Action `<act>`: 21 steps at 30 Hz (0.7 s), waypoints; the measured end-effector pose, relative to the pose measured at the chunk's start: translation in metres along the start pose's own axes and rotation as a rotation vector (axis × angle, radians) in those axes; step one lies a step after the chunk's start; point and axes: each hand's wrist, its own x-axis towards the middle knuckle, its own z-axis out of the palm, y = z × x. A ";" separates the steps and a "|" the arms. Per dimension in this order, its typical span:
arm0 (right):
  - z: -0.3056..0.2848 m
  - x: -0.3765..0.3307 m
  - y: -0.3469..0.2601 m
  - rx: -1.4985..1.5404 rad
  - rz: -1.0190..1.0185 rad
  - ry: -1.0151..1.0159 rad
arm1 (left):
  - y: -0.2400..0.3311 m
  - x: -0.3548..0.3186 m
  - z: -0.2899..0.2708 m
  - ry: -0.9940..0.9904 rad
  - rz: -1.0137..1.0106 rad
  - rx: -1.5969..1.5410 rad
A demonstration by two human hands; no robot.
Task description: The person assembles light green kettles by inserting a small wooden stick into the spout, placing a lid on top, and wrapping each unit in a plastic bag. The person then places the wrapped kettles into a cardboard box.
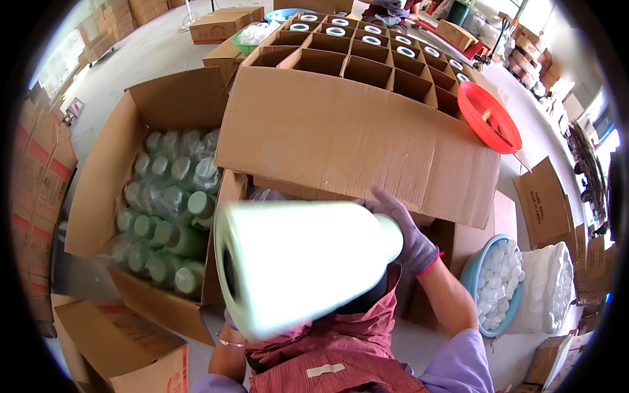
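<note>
- Head view: the right hand (407, 237), gloved, curls its fingers around the neck of a pale green bottle (301, 265), blurred and lying sideways.
- The left hand (230, 322) is hidden under the bottle's base; its grip cannot be told.
- Left of the hands, an open carton (105, 170) holds bagged green bottles (167, 216).
- Beyond the hands, a divided box (367, 62) stands open.

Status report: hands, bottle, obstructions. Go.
Right hand gloved, gripping neck of pale green bottle. Left hand under the bottle's base, mostly hidden. Divider carton directly ahead, front cells empty.
</note>
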 end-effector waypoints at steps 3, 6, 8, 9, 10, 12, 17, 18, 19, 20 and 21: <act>-0.002 0.009 -0.013 -0.726 0.018 0.075 | 0.036 0.060 -0.022 -0.031 0.314 -0.173; 0.017 0.023 -0.024 -1.957 -0.433 -0.206 | 0.023 0.045 -0.016 -0.003 0.748 0.348; 0.027 0.041 -0.016 -1.562 0.059 0.144 | 0.017 0.005 0.011 -0.126 0.491 0.139; 0.027 0.044 -0.008 -1.524 0.085 0.067 | 0.012 -0.018 0.022 -0.159 0.452 0.120; 0.024 0.042 0.000 -1.488 0.115 0.007 | -0.001 -0.035 0.028 -0.177 0.593 0.270; 0.040 0.033 0.004 -1.497 0.201 -0.263 | -0.011 -0.063 0.019 -0.213 0.594 0.258; 0.061 0.020 0.016 -1.837 0.192 -0.093 | -0.041 -0.061 -0.024 -0.249 0.294 0.028; 0.066 0.020 0.018 -1.902 0.190 0.026 | -0.056 -0.048 -0.036 -0.212 0.168 -0.001; 0.074 0.022 0.020 -1.918 0.173 0.068 | -0.078 -0.034 -0.045 -0.058 -0.094 -0.152; 0.076 0.023 0.018 -1.914 0.135 0.070 | -0.115 -0.025 -0.054 0.130 -0.087 0.039; 0.077 0.026 0.015 -1.909 0.108 0.092 | -0.157 -0.011 -0.062 0.308 -0.105 0.216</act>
